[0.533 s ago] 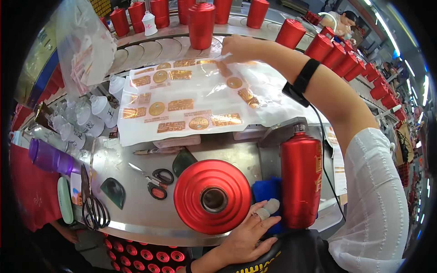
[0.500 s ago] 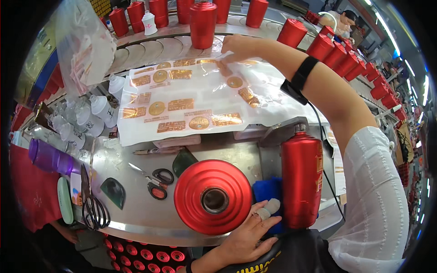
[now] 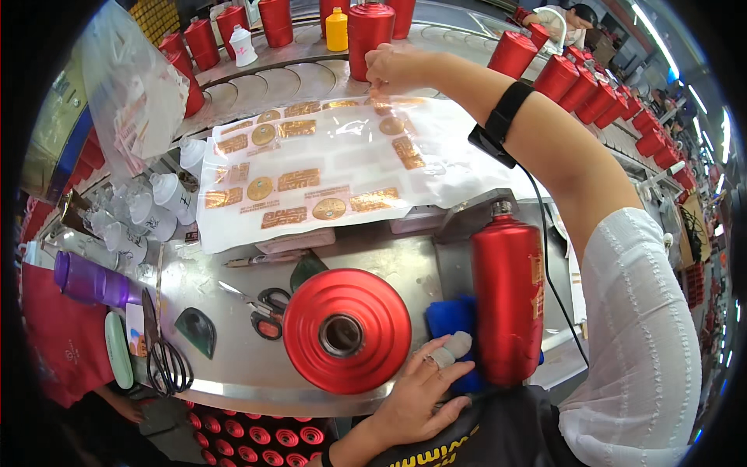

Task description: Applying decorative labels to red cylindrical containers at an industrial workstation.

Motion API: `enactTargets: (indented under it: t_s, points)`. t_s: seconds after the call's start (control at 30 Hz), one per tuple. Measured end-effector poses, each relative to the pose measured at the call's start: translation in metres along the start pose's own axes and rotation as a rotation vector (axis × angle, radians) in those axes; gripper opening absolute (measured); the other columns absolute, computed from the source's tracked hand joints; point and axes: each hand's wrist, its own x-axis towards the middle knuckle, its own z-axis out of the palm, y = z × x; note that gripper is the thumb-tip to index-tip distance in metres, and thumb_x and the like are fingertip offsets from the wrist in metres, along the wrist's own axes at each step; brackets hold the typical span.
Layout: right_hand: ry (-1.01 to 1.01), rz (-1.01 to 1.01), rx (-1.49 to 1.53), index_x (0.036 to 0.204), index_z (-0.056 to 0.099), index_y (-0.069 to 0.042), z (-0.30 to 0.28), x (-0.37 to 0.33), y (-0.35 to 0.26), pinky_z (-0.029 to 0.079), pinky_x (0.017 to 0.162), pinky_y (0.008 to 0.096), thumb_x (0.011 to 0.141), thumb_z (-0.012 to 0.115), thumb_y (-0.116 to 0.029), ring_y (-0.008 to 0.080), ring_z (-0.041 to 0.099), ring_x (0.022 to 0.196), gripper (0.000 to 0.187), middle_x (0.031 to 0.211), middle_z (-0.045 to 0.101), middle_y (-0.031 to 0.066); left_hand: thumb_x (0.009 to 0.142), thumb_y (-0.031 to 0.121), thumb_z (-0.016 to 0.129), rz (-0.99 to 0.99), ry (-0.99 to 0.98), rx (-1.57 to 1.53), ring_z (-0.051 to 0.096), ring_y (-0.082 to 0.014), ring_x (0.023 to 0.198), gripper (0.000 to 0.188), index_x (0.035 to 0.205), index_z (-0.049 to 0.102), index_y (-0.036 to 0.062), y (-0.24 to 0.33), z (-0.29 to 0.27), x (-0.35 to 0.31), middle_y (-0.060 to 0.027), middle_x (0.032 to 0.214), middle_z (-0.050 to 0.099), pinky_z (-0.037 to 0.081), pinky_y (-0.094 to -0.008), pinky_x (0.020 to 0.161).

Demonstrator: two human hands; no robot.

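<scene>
My left hand (image 3: 424, 393) rests at the near edge of the bench with its fingers apart, wrapped tips on two of them. Close by its fingers are a standing red bottle (image 3: 311, 315), seen from above with an uncapped neck, and a blue cloth (image 3: 450, 319). A second red bottle (image 3: 507, 303) lies to the right of the cloth, gold lettering on its side. My right arm reaches across a white sheet of gold decals (image 3: 350, 173). At the sheet's far edge my right hand (image 3: 391, 68) has curled, closed fingers, in front of a red bottle (image 3: 369, 39); what they pinch is hidden.
A curved conveyor (image 3: 280, 78) carries red bottles and a yellow bottle (image 3: 337, 29). Scissors (image 3: 271, 310), larger black-handled scissors (image 3: 165, 358), a purple cup (image 3: 89, 279) and small white bottles (image 3: 173, 196) stand or lie leftward. A cable (image 3: 548, 265) hangs from my right wrist. Another person works far right.
The red bottle by my right hand has moved right along the conveyor, and the yellow bottle has come into sight. My view has shifted slightly; my left hand stays by the standing bottle.
</scene>
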Motion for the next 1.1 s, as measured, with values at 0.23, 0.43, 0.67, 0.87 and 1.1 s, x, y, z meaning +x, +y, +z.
enactTargets:
  t_s: [0.23, 0.43, 0.67, 0.87, 1.1]
  points:
    - [0.168, -0.001, 0.02, 0.093, 0.069, -0.007, -0.068, -0.09, -0.028, 0.05, 0.079, 0.0424, 0.084, 0.061, -0.024, 0.0301, 0.059, 0.097, 0.021, 0.099, 0.06, 0.0132, 0.077, 0.016, 0.067, 0.031, 0.008, 0.108, 0.045, -0.041, 0.125, 0.05, 0.123, 0.054, 0.0031, 0.001, 0.008, -0.008, -0.0242, 0.132, 0.05, 0.031, -0.048, 0.107]
    - [0.409, -0.06, 0.061, 0.074, 0.062, -0.001, -0.124, -0.186, -0.044, 0.049, 0.074, 0.0397, 0.082, 0.062, -0.019, 0.0329, 0.06, 0.079, 0.02, 0.08, 0.061, 0.0166, 0.073, 0.019, 0.072, -0.021, 0.096, 0.286, 0.042, -0.044, 0.122, 0.077, 0.138, 0.036, -0.0015, 0.019, 0.017, 0.0, -0.0264, 0.136, 0.042, 0.03, -0.0501, 0.105]
    - [0.432, 0.398, 0.275, 0.085, 0.064, 0.001, -0.162, -0.316, -0.11, 0.046, 0.069, 0.0333, 0.09, 0.06, -0.025, 0.0189, 0.057, 0.075, 0.027, 0.08, 0.06, 0.0103, 0.077, 0.032, 0.073, 0.071, 0.14, 0.676, 0.049, -0.0394, 0.104, 0.089, 0.142, 0.027, -0.0064, 0.026, 0.043, 0.026, -0.0241, 0.124, 0.049, 0.036, -0.047, 0.094]
    - [0.528, 0.273, 0.509, 0.066, 0.046, -0.001, -0.127, -0.391, -0.116, 0.044, 0.067, 0.0264, 0.089, 0.061, -0.014, 0.0126, 0.054, 0.074, 0.03, 0.082, 0.06, 0.0087, 0.084, 0.043, 0.066, 0.109, 0.216, 0.628, 0.05, -0.0419, 0.109, 0.088, 0.142, 0.026, -0.0086, 0.011, 0.049, 0.02, -0.0256, 0.122, 0.051, 0.032, -0.0531, 0.103]
    - [0.597, 0.296, 0.591, 0.073, 0.045, -0.001, -0.106, -0.425, -0.13, 0.037, 0.083, 0.0274, 0.091, 0.058, -0.013, 0.013, 0.048, 0.095, 0.024, 0.108, 0.055, 0.0123, 0.084, 0.042, 0.066, 0.136, 0.264, 0.63, 0.049, -0.0435, 0.112, 0.088, 0.143, 0.026, -0.0089, 0.003, 0.047, 0.025, -0.0277, 0.125, 0.049, 0.036, -0.0474, 0.1]
